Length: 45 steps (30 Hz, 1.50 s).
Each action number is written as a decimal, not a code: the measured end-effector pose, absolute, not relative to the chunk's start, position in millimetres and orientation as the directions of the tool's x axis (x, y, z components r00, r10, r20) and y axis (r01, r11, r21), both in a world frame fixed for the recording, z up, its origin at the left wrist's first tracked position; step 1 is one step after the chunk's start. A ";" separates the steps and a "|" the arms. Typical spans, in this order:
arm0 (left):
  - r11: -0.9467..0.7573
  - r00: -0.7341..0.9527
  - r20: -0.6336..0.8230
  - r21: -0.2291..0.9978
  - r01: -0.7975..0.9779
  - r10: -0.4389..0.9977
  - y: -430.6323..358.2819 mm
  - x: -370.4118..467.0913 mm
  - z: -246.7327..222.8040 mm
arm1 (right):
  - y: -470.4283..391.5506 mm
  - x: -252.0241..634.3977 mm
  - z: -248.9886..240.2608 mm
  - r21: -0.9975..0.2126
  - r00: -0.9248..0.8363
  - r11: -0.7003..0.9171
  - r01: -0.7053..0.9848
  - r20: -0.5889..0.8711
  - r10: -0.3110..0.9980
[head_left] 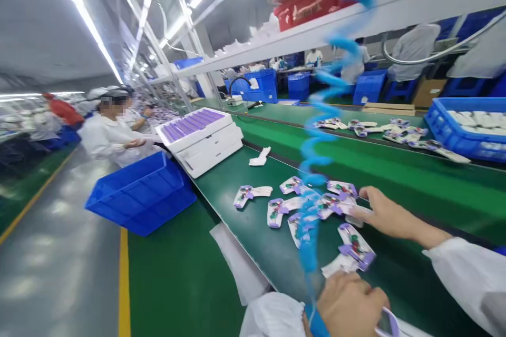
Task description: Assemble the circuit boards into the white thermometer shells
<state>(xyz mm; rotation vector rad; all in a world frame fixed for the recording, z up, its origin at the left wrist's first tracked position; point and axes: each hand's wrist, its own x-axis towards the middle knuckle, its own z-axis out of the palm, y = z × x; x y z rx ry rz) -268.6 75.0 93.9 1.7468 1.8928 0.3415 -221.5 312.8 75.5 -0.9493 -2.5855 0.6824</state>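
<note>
My left hand [348, 300] is at the bottom, fingers curled, with a purple-rimmed white casing [389, 324] in its grip, partly cut off by the frame edge. A blue wrist strap [316, 321] with a coiled blue cord [312, 210] runs up from that wrist. Farther up the bench, my right hand [385, 213] has its thumb and fingers closed at the end of a white-and-purple device shell [343, 206]. Just beyond my left hand lies an open device shell [356, 247] showing red and green inner parts. Several similar shells [275, 213] lie to the left.
A green conveyor belt [272, 134] runs beyond the bench, with more shells [395, 129] across it. At the right is a blue crate [466, 131] of white parts. White trays [213, 150] with purple pieces stand left, near a blue bin [138, 195] and a co-worker [110, 131].
</note>
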 end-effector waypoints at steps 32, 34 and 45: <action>0.105 0.037 -0.141 0.866 0.489 0.989 107.7 -231.6 126.2 | 235.8 8.8 150.1 -0.788 -0.183 0.137 0.600 0.032 0.983; 0.038 0.027 -0.062 0.844 0.534 0.998 107.6 -227.1 127.0 | 202.7 -10.9 155.1 -0.966 -0.283 -0.043 0.255 -0.117 0.952; 0.002 0.113 -0.078 0.832 0.555 0.991 109.7 -228.8 123.6 | 136.9 -54.8 139.7 -0.881 -0.251 -0.446 -0.159 -0.401 0.881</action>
